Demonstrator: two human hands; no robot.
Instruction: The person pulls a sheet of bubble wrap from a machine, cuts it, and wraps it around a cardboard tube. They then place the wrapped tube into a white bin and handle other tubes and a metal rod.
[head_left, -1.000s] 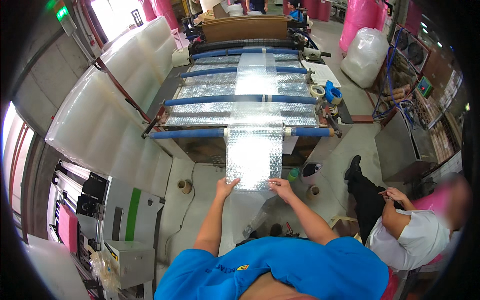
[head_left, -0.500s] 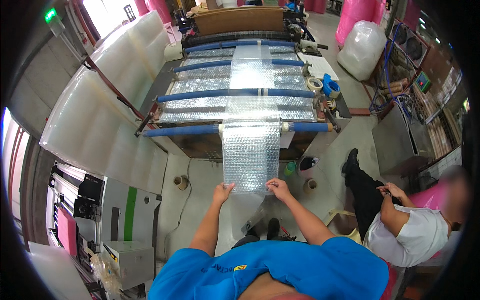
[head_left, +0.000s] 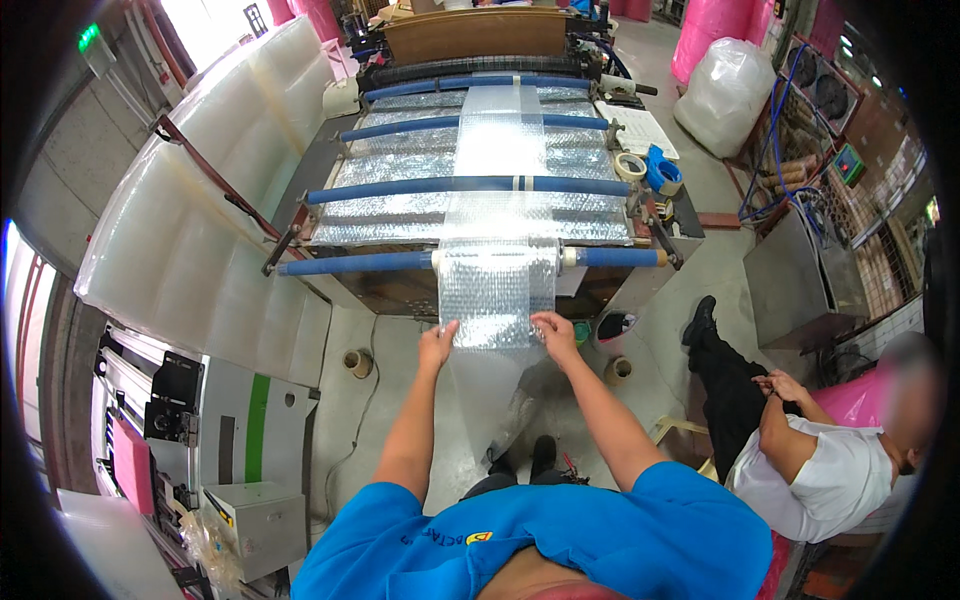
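Note:
A strip of clear bubble wrap (head_left: 490, 285) hangs over the nearest blue roller (head_left: 360, 263) of the machine in front of me. My left hand (head_left: 437, 346) pinches its left edge, thumb on top. At the right edge my right hand (head_left: 555, 334) is closed on the same strip. Below my hands a smoother, clear length of film (head_left: 490, 390) trails down toward my shoes. Further back, the strip runs over several blue rollers, above wide silvery bubble sheeting (head_left: 380, 220) on the machine bed.
Tape rolls (head_left: 664, 175) lie at the machine's right side. On the left stand big wrapped rolls (head_left: 180, 230) and a grey machine (head_left: 225, 420). A seated person (head_left: 800, 450) is at my right. Cardboard tubes (head_left: 357, 363) and a cable (head_left: 345, 460) are on the floor.
Both hands have moved up and away from me, nearer the front roller, still holding the bubble wrap. More of the film now hangs below them.

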